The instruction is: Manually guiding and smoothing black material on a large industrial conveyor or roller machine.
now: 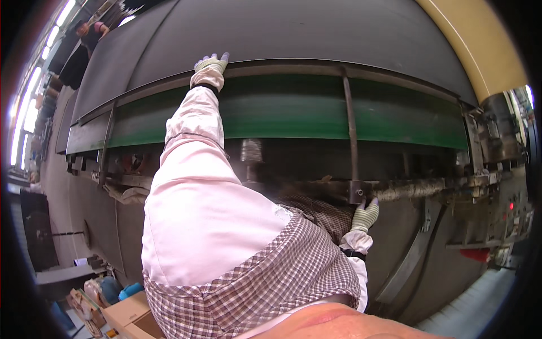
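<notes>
Left hand [210, 66] gloved, flat with fingers spread on the dark plate's [316, 34] near edge, above the green belt [293, 116]. Right hand [365, 214] lower, fingers curled up against the frame rail [406, 189]. Belt running crosswise between both, nearer the left.
</notes>
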Motion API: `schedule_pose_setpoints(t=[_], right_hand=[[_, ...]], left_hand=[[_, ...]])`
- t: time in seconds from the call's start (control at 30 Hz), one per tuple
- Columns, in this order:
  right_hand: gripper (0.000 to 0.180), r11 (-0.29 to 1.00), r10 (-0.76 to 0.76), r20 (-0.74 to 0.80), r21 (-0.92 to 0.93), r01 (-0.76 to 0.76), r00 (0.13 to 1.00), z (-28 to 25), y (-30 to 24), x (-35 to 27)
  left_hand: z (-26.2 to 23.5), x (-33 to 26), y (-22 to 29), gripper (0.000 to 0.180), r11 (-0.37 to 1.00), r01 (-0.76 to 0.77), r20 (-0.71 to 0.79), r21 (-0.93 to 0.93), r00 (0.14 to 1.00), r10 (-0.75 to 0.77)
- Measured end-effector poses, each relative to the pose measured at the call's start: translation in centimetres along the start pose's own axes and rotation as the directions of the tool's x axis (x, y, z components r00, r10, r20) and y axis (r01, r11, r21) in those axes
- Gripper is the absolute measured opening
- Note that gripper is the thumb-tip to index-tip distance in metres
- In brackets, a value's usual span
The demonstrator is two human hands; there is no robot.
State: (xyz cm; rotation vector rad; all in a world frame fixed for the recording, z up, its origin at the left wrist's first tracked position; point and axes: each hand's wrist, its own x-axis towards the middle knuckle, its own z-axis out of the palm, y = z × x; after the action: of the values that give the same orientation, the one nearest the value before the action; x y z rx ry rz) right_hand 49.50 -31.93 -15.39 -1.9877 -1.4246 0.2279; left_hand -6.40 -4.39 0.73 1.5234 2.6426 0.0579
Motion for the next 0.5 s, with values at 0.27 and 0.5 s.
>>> schedule_pose_setpoints(t=[0.27,0.5], right_hand=[[0.039,0.984,-0.049,-0.077,-0.175,0.035,0.996,1.0,1.7,-0.5],[0.047,0.972,-0.052,-0.049,-0.233,0.039,0.997,0.9,2.6,-1.3]], left_hand=[[2.2,-2.1,8.7,0.057,0.972,-0.229,-0.166,0.050,0.958,0.234],[1.4,0.8,5.3,0.066,0.935,-0.355,-0.164,0.001,0.922,0.350]])
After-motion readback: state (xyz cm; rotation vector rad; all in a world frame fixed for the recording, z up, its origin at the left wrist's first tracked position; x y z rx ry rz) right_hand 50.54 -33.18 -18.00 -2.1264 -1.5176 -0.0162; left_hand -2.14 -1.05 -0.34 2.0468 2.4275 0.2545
